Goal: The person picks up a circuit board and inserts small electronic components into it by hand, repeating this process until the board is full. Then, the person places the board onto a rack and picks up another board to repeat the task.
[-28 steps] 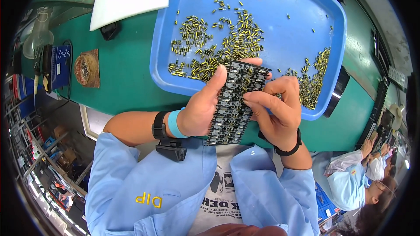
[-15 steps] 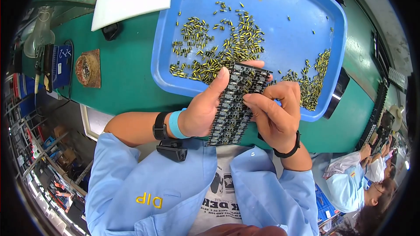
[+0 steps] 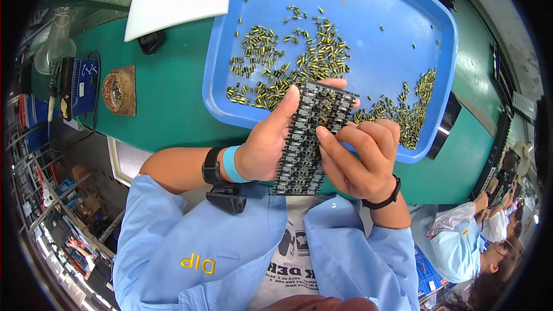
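My left hand (image 3: 266, 141) grips a long black circuit board panel (image 3: 300, 158) along its left side, thumb on top and fingertips showing past its far right corner. Rows of small components cover the panel, which slants up from my chest to the tray's near rim. Over the panel's middle, my right hand (image 3: 363, 158) is closed, thumb and forefinger meeting at the board's surface; any part between them is too small to make out. Beyond the board, a blue tray (image 3: 397, 40) holds many small yellow-green and black capacitors (image 3: 325, 52) with wire leads, heaped mostly at its near side.
A white foam sheet (image 3: 178, 0) overlaps the tray's left rim. On the green table (image 3: 173, 80) to the left are a round container on a brown base (image 3: 119, 91) and a blue box (image 3: 85, 85). Co-workers in blue (image 3: 461, 247) sit at the right.
My right hand has shifted slightly down and left along the panel, its other fingers now more curled. The left hand keeps its grip. The view has moved a little.
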Action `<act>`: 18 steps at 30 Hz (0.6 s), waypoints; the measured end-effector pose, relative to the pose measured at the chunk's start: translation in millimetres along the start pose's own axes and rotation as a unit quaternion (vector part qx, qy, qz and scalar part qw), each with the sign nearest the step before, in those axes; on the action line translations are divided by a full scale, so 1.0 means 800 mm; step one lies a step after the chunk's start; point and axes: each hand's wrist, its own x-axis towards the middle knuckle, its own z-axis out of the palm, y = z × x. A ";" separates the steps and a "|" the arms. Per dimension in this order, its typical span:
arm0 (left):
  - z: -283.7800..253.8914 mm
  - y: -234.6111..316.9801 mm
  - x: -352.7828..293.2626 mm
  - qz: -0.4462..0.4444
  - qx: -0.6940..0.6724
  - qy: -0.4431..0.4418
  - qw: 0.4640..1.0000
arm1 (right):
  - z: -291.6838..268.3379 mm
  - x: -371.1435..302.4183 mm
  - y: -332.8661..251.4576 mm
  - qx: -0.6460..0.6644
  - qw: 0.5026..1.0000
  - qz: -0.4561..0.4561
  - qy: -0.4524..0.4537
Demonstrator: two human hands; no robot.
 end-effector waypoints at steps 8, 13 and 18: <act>-0.001 0.010 0.002 0.008 -0.022 -0.029 0.999 | -0.016 0.007 0.016 0.131 0.990 0.055 -0.008; 0.002 0.010 0.004 0.015 -0.097 -0.044 0.994 | -0.005 0.000 0.042 0.165 0.945 0.281 -0.034; -0.001 0.005 0.002 0.009 -0.083 -0.037 0.996 | 0.001 -0.006 0.054 0.107 0.965 0.173 -0.165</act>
